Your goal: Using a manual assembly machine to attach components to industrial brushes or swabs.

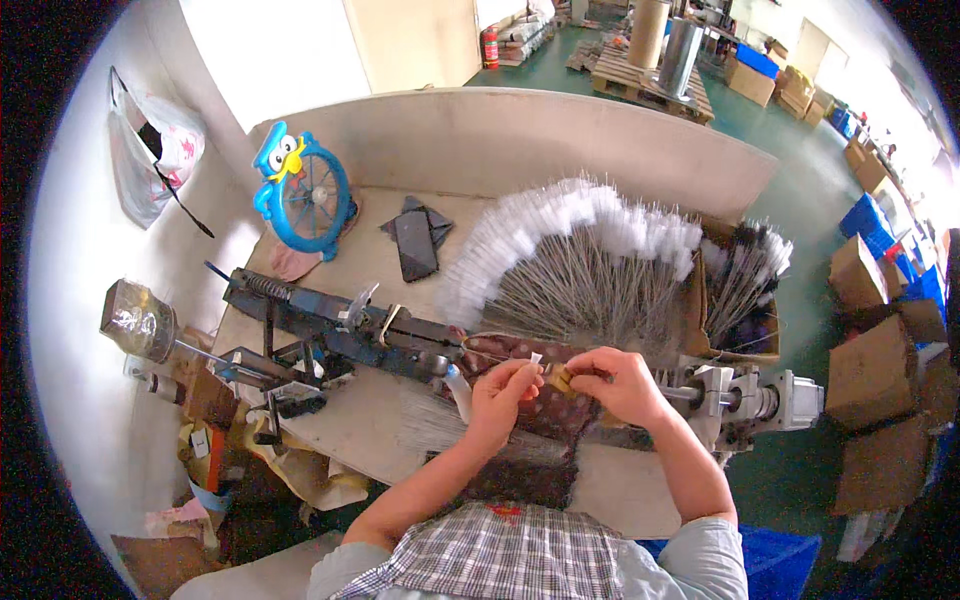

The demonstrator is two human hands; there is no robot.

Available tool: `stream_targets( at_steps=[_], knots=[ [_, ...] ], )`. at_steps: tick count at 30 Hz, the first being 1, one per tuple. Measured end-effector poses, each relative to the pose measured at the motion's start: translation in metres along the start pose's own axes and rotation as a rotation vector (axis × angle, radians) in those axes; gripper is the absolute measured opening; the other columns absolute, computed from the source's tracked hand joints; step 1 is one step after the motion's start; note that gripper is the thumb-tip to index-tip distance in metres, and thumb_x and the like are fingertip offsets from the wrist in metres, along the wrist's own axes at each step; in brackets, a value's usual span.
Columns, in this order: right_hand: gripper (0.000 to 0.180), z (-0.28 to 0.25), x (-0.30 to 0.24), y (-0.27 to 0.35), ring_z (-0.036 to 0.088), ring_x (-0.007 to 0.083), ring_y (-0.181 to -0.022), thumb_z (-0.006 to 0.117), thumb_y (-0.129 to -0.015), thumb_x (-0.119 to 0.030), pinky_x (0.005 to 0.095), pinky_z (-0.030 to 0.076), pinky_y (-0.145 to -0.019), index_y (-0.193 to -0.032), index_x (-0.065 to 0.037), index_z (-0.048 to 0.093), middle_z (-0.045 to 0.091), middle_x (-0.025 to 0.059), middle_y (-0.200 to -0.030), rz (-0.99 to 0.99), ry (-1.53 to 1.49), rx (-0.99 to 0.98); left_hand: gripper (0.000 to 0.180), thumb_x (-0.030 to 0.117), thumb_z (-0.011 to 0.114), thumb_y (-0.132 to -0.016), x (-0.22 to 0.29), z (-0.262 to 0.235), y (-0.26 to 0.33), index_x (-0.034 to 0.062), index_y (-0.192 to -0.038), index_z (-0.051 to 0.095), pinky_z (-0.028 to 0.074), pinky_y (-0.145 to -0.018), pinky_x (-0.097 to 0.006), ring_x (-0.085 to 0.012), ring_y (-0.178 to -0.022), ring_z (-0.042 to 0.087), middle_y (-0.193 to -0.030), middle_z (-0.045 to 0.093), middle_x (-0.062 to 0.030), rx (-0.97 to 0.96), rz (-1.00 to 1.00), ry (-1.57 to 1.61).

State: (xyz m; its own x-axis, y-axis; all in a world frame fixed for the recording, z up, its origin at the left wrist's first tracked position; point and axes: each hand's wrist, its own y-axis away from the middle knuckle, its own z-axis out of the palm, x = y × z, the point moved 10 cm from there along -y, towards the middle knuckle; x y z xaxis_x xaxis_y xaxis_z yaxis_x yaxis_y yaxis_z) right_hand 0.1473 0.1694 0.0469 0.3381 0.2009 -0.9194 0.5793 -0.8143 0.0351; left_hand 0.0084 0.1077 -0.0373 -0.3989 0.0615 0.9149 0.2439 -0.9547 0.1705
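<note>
My left hand (pixel 503 396) is closed in a pinch, and a small white piece (pixel 536 358) sticks up between its thumb and forefinger. Just to the right, my right hand (pixel 622 385) has its fingertips together at a small brass-coloured part (pixel 560 379) in line with the machine shaft. Whether those fingers hold anything else cannot be made out. Dark red patterned cloth (pixel 545 415) lies beneath both hands. Thin wires (pixel 430 420) lie in a loose bunch by my left wrist. Beyond my hands, many white-bristled wire brushes (pixel 580 235) are fanned out.
A black metal rail mechanism (pixel 330 315) runs to the left, and a motor unit (pixel 795 400) sits at the right. A carton (pixel 740 345) holds more brushes. A phone (pixel 415 245) and a blue duck-faced fan (pixel 310 205) stand farther back, before a low board (pixel 520 130).
</note>
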Motion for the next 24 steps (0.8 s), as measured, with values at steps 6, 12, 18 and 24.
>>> stream_targets(
  at_steps=[6,12,18,24],
  knots=[
    [0.014,0.007,-0.069,0.005,0.057,0.0241,-0.07,0.068,-0.071,-0.012,0.0352,0.048,-0.066,-0.084,-0.008,0.065,0.062,0.0055,-0.074,-0.543,0.484,0.187,0.015,0.019,0.058,-0.088,0.017,-0.037,0.01,0.0043,-0.091,0.062,0.042,-0.057,-0.02,-0.0062,-0.062,0.051,-0.077,0.06,-0.0009,0.224,-0.012,0.089],
    [0.01,0.059,-0.071,-0.04,0.056,0.0247,-0.078,0.06,-0.076,-0.018,0.0383,0.046,-0.067,-0.079,-0.009,0.061,0.058,0.0057,-0.074,-0.51,0.64,0.23,0.016,0.022,0.057,-0.089,0.021,-0.04,0.013,0.0063,-0.09,0.059,0.042,-0.053,-0.022,-0.0083,-0.057,0.051,-0.07,0.057,-0.0013,0.231,-0.116,0.247],
    [0.02,0.065,-0.065,-0.049,0.058,0.0269,-0.081,0.058,-0.078,-0.025,0.0375,0.048,-0.071,-0.085,-0.008,0.066,0.064,0.0084,-0.081,-0.333,0.495,0.047,0.021,0.026,0.056,-0.09,0.016,-0.046,0.014,0.005,-0.089,0.058,0.043,-0.052,-0.025,-0.0105,-0.054,0.051,-0.068,0.057,-0.0027,0.214,-0.112,0.221],
    [0.021,0.072,-0.039,-0.058,0.059,0.0236,-0.076,0.065,-0.073,-0.023,0.0334,0.048,-0.069,-0.085,-0.005,0.066,0.064,0.0089,-0.079,-0.072,0.257,-0.077,0.038,0.038,0.044,-0.094,0.017,-0.04,0.011,0.0027,-0.092,0.056,0.046,-0.062,-0.028,-0.0138,-0.065,0.057,-0.072,0.059,-0.0046,0.157,-0.195,0.142]
  ],
)
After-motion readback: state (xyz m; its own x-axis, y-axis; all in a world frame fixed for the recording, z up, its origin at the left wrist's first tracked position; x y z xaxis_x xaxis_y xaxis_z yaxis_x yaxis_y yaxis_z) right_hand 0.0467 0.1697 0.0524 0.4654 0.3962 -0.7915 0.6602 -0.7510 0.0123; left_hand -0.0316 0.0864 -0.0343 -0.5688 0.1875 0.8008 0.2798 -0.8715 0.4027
